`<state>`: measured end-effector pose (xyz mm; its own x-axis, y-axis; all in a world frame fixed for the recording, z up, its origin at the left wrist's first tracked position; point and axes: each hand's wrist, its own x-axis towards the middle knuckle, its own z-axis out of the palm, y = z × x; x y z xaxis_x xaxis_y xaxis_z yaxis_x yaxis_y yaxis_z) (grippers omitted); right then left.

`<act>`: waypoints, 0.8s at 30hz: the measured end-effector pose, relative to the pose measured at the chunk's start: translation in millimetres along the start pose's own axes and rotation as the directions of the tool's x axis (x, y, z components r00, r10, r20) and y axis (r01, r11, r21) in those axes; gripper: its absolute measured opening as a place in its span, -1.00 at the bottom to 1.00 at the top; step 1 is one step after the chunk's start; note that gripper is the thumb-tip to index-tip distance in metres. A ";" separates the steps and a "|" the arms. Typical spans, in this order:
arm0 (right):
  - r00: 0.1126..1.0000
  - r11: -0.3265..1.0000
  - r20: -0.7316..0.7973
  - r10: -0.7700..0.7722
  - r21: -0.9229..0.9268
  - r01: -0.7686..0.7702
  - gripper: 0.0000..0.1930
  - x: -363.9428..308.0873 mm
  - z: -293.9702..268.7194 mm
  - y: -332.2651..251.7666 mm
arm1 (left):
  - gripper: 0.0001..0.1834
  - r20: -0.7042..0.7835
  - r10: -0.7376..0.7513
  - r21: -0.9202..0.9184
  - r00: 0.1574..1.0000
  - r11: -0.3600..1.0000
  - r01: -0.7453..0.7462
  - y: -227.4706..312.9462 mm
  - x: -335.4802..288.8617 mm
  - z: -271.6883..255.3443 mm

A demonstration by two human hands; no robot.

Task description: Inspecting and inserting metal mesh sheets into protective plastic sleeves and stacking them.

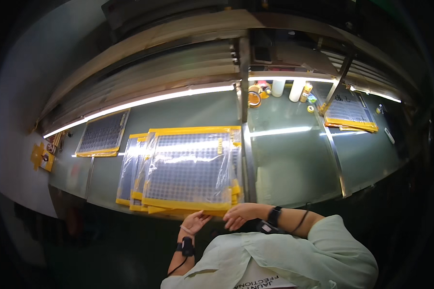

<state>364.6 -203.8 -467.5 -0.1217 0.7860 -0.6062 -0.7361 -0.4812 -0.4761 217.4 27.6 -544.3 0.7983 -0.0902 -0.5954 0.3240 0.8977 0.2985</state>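
A stack of flat, dark dotted sheets with yellow borders, wrapped in clear plastic film (188, 168), lies at the near edge of the green table. Its sheets are not squared up; some stick out to the left. At the stack's near yellow edge is my left hand (196, 223), palm partly up, its fingers stretched out and reaching to or just under that edge. Close by on the right, my right hand (241, 215) hangs beside the near right corner, fingers loosely bent and apart. Whether its fingertips touch the stack is unclear.
Another yellow-edged dark sheet (103, 133) lies at the left, and a further pile (350, 113) at the right. White bottles (297, 90) and a tape roll (254, 99) stand at the back. A metal post (244, 82) and light tube (144, 107) cross above the table.
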 end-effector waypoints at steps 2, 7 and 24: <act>0.997 0.979 -0.006 -0.075 -0.188 0.072 -0.61 -54.4 -41.0 -7.2 | -0.73 -0.098 0.019 -0.085 0.995 0.996 -0.027 -13.2 -11.0 36.3; 0.783 0.861 -0.379 -0.494 -0.088 0.501 -0.72 -210.0 -175.1 -24.9 | -0.51 -0.546 0.383 0.079 0.745 0.909 -0.410 -49.2 18.6 27.7; 0.332 0.631 -0.623 -0.708 -0.349 0.692 -0.63 -319.9 -269.5 -228.0 | -0.65 -0.754 0.285 0.008 0.592 0.905 -0.425 -79.9 100.2 54.1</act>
<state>750.8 -450.2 -336.6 0.8957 0.3603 -0.2607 -0.3166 0.1049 -0.9427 299.0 -76.5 -587.5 0.1826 0.5272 -0.8299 -0.0414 0.8475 0.5292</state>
